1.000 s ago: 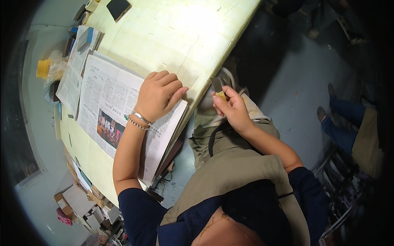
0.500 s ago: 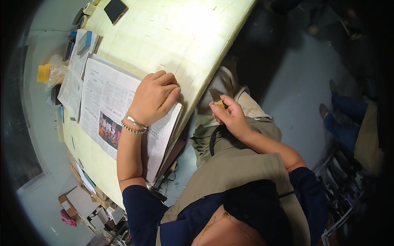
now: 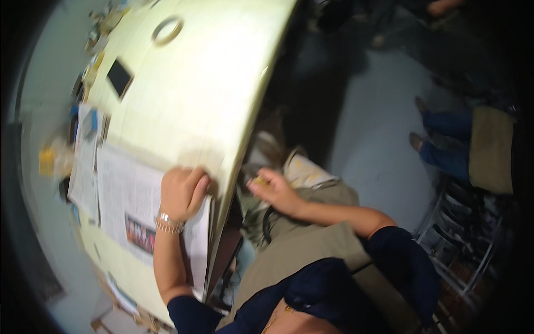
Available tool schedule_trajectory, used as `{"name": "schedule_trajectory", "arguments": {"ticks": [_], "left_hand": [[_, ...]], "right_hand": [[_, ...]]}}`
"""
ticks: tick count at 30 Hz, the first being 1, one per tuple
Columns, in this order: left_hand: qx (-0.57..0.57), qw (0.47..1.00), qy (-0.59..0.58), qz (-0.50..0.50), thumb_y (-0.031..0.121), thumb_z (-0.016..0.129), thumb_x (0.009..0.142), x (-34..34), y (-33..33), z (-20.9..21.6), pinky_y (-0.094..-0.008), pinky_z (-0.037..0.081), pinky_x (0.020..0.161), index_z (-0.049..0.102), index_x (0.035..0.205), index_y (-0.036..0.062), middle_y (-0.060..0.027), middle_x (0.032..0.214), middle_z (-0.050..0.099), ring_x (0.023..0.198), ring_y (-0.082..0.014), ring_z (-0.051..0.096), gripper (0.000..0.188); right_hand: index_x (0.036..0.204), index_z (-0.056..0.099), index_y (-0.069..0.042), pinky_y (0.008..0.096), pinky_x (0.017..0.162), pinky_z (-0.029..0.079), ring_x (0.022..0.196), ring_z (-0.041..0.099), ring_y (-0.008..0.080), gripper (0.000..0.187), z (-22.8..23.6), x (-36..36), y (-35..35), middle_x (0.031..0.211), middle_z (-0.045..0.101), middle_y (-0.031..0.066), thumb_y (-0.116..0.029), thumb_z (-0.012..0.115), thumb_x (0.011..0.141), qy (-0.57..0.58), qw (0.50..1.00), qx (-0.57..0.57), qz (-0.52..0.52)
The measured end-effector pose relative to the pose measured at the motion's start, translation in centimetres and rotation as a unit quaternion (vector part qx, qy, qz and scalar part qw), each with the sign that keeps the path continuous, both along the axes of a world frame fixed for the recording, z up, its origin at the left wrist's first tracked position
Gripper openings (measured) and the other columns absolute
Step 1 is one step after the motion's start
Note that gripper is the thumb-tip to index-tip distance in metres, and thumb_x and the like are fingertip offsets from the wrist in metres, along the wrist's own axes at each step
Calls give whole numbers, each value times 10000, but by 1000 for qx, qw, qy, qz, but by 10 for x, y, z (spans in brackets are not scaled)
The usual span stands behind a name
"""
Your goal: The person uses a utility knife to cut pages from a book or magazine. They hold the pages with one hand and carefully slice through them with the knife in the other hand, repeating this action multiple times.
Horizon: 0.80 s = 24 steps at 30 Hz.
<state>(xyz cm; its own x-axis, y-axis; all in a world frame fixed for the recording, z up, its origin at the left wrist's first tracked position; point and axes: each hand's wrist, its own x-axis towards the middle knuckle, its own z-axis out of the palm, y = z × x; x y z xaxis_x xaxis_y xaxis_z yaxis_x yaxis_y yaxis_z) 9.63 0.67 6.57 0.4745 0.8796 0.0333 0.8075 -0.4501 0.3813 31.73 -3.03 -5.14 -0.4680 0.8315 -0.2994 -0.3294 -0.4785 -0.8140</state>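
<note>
My left hand [image 3: 183, 193] is blurred and curled closed at the table edge, its wrist over the spread newspaper [image 3: 119, 181]. What lies inside its fingers, if anything, is hidden. A silver watch-like bracelet [image 3: 169, 222] circles that wrist. Over my lap, just right of the table edge, my right hand [image 3: 278, 193] pinches a short flat metal blade with a yellowish grip [image 3: 260, 181]. Motion smears its metal end now; it showed plainly half a second ago.
On the pale table [image 3: 194, 78] lie a roll of tape [image 3: 167, 30] and a dark phone [image 3: 120, 78]. A blue block [image 3: 92, 122] sits on more newspaper at the left. A person in a tan apron [image 3: 492, 150] and a metal rack [image 3: 459, 239] are at the right.
The whole view has shifted, bringing a tape roll into sight at the top. Both hands now appear lower and further left. My right hand still grips the blade; the left stays closed.
</note>
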Motion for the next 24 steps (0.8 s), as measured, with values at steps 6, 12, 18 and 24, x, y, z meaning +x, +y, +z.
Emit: {"name": "schedule_trajectory", "arguments": {"ticks": [6,12,18,24], "left_hand": [[-22,998,-52,16,209,439,920,0,11,4,-402,396,565,564,727,98,-58,557,578,535,-305,535,255],[-20,997,-56,40,266,412,952,-3,35,-6,-402,413,575,568,696,95,-80,562,587,536,-317,544,345],[18,999,-21,40,257,424,950,-1,37,-10,-423,391,582,548,645,81,-102,552,565,537,-336,516,373],[77,996,-12,47,159,527,885,-3,31,-15,-411,375,593,510,628,82,-93,516,508,536,-319,489,269]], "right_hand": [[857,538,-70,207,518,352,581,431,17,223,1,2,16,694,507,-53,-260,616,945,1,999,37,1],[873,530,-79,203,525,355,583,438,21,216,-4,7,28,697,511,-45,-267,601,954,-1,998,62,-6],[914,536,-76,195,544,364,598,435,20,173,-10,6,23,704,484,-56,-231,597,960,-15,999,47,-14],[885,528,-92,192,512,344,568,424,19,213,-13,-1,16,700,491,-55,-279,599,957,-7,998,58,7]]}}
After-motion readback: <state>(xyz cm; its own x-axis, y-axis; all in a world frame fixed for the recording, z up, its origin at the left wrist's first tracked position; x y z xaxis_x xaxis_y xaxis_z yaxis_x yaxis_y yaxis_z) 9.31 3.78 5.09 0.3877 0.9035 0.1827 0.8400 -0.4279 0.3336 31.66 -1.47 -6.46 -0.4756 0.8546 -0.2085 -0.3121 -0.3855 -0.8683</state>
